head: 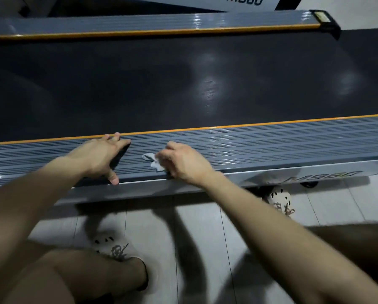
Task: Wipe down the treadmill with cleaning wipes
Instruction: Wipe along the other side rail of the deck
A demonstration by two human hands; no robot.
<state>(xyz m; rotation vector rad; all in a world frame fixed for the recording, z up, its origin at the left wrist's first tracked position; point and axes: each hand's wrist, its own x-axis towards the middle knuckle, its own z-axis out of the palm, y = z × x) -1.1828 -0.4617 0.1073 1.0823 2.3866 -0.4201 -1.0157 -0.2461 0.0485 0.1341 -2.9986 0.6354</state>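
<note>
Wiping treadmill side rail (271, 141), wipe (151, 160) clutched in right hand (181, 163), left hand (102, 156) splayed flat; probably calls next for strokes along ridges.

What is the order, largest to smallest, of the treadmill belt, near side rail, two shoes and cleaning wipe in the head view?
1. treadmill belt
2. near side rail
3. left shoe and right shoe: alike, both partly hidden, so unranked
4. cleaning wipe, partly covered by the right hand
</note>
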